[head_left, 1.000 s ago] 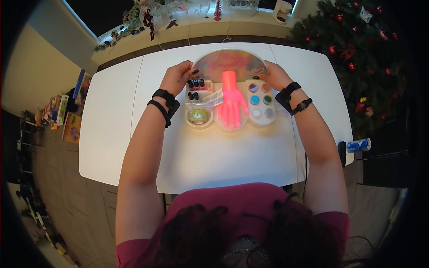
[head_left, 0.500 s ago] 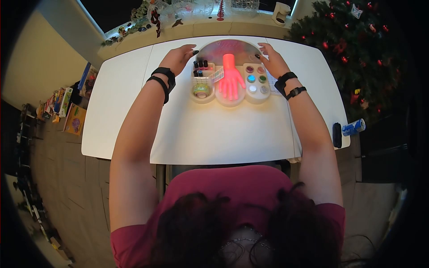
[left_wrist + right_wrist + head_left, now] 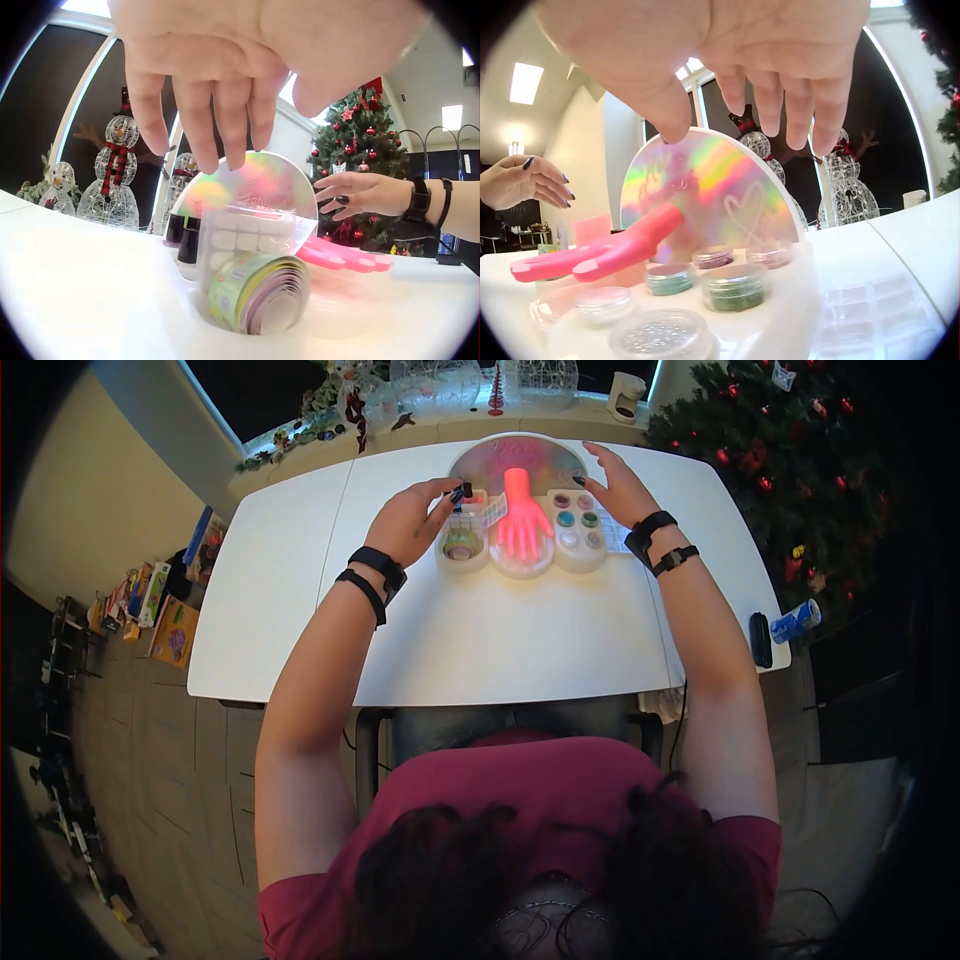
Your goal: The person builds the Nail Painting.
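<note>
A white display stand has a round iridescent back panel (image 3: 742, 172) and a pink model hand (image 3: 522, 525) lying fingers forward in its middle. My left hand (image 3: 405, 525) hovers over the stand's left side, fingers loosely extended. Below it are black-capped nail polish bottles (image 3: 187, 238), a clear packet (image 3: 244, 229) and a green patterned roll (image 3: 244, 296). My right hand (image 3: 622, 490) is held beside the panel's right edge, fingers extended and holding nothing. Nearest it, small lidded jars of glitter (image 3: 735, 287) sit in the stand's right section.
A clear compartment box (image 3: 877, 319) lies right of the stand on the white table (image 3: 520, 640). At the table's right edge are a black case (image 3: 761, 640) and a blue can (image 3: 796, 622). A decorated tree (image 3: 770, 480) stands behind right.
Both hands have let go of the panel's sides. The left hand has moved inward over the bottles; the right stays by the panel's edge. The head view has shifted, so the stand appears farther up.
</note>
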Available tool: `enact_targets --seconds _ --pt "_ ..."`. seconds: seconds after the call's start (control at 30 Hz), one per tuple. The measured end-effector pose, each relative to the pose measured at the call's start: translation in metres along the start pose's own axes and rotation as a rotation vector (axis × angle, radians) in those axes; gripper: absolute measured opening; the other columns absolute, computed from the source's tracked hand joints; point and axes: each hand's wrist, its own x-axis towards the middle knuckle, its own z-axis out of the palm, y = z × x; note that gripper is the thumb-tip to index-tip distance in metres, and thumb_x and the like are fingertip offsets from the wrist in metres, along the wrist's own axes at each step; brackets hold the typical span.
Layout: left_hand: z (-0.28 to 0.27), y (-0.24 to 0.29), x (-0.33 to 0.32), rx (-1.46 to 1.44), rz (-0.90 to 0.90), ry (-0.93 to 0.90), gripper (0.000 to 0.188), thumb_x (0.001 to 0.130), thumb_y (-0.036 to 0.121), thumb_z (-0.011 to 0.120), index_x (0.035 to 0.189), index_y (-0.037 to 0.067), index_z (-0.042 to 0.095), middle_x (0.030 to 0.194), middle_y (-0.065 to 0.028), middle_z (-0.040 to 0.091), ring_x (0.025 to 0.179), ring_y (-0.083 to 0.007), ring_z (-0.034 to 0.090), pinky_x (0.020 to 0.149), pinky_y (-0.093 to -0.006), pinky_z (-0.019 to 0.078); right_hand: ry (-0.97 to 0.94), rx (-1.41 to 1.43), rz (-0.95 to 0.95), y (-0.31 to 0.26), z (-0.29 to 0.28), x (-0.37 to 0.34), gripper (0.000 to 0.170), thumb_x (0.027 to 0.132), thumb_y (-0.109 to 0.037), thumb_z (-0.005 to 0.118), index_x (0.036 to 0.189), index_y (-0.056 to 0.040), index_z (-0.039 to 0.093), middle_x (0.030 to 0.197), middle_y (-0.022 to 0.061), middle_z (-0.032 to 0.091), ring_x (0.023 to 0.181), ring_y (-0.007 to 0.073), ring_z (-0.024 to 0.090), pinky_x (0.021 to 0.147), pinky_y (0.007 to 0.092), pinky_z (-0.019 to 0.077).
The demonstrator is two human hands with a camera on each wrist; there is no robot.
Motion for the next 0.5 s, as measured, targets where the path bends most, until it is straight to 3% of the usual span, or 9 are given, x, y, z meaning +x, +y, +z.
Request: enact_targets --seconds 0.1,0.23,0.3,0.33,0.37,0.43,0.47,0.5 --pt "-0.008 0.012 -0.016 -0.059 0.079 0.046 0.031 0.104 0.013 0.061 0.134 0.009 0.069 0.127 -0.0174 0.074 0.119 -0.0370 0.068 0.103 -0.0436 0.0528 0.029 0.062 -0.051 -0.013 -0.011 -0.013 0.060 0.099 -0.018 0.070 0.153 -0.0053 0.047 0.152 0.0228 0.054 0.142 0.0384 0.051 0.119 0.0434 0.0424" --pt "-0.017 0.015 -0.024 -0.059 0.232 -0.078 0.022 0.098 0.012 0.069 0.120 0.010 0.075 0.117 -0.0119 0.077 0.111 -0.0348 0.070 0.098 -0.0434 0.0548 -0.032 -0.003 -0.135 -0.024 -0.019 -0.033 0.057 0.098 -0.019 0.071 0.149 -0.0045 0.050 0.147 0.0214 0.057 0.138 0.0380 0.053 0.118 0.0442 0.0429" --pt "-0.018 0.012 -0.030 0.053 0.493 -0.135 0.021 0.095 0.014 0.074 0.116 0.011 0.075 0.112 -0.0079 0.078 0.102 -0.0333 0.072 0.094 -0.0417 0.0558 -0.087 -0.082 -0.195 -0.024 -0.020 -0.042 0.053 0.098 -0.017 0.070 0.146 -0.0069 0.052 0.146 0.0198 0.058 0.137 0.0385 0.053 0.117 0.0444 0.0430" --pt "-0.017 0.013 -0.031 0.037 0.544 -0.057 0.013 0.092 0.018 0.079 0.104 0.013 0.078 0.099 -0.0055 0.078 0.090 -0.0300 0.071 0.084 -0.0407 0.0560 -0.091 -0.080 -0.187 -0.025 -0.021 -0.044 0.053 0.098 -0.017 0.070 0.146 -0.0069 0.052 0.146 0.0198 0.058 0.137 0.0385 0.053 0.117 0.0444 0.0430" --pt "-0.019 0.014 -0.032 0.031 0.543 -0.062 0.013 0.092 0.018 0.079 0.104 0.013 0.078 0.099 -0.0055 0.078 0.090 -0.0300 0.071 0.084 -0.0407 0.0560 -0.087 -0.066 -0.225 -0.027 -0.023 -0.046 0.045 0.097 -0.016 0.070 0.140 -0.0072 0.057 0.138 0.0182 0.062 0.130 0.0376 0.057 0.112 0.0445 0.0467" --pt "-0.030 0.017 -0.037 0.053 0.489 -0.176 0.010 0.090 0.022 0.082 0.090 0.013 0.079 0.082 -0.0048 0.075 0.076 -0.0278 0.070 0.071 -0.0399 0.0546 -0.090 -0.058 -0.263 -0.036 -0.034 -0.048 0.037 0.097 -0.015 0.070 0.133 -0.0075 0.062 0.131 0.0165 0.066 0.123 0.0367 0.062 0.106 0.0445 0.0505" --pt "-0.028 0.019 -0.041 0.122 0.496 -0.131 0.026 0.088 0.028 0.084 0.070 0.013 0.071 0.064 -0.0036 0.065 0.060 -0.0258 0.063 0.058 -0.0395 0.0495 -0.161 -0.042 -0.298 -0.044 -0.043 -0.051 0.027 0.098 -0.015 0.069 0.123 -0.0077 0.066 0.120 0.0145 0.069 0.113 0.0356 0.065 0.099 0.0442 0.0532" --pt "-0.028 0.022 -0.044 0.118 0.493 -0.127 0.026 0.088 0.028 0.084 0.070 0.013 0.071 0.064 -0.0036 0.065 0.060 -0.0258 0.063 0.058 -0.0395 0.0495 -0.229 -0.026 -0.337 -0.048 -0.044 -0.055 0.017 0.098 -0.015 0.069 0.113 -0.0079 0.070 0.109 0.0124 0.072 0.103 0.0345 0.068 0.091 0.0440 0.0558"
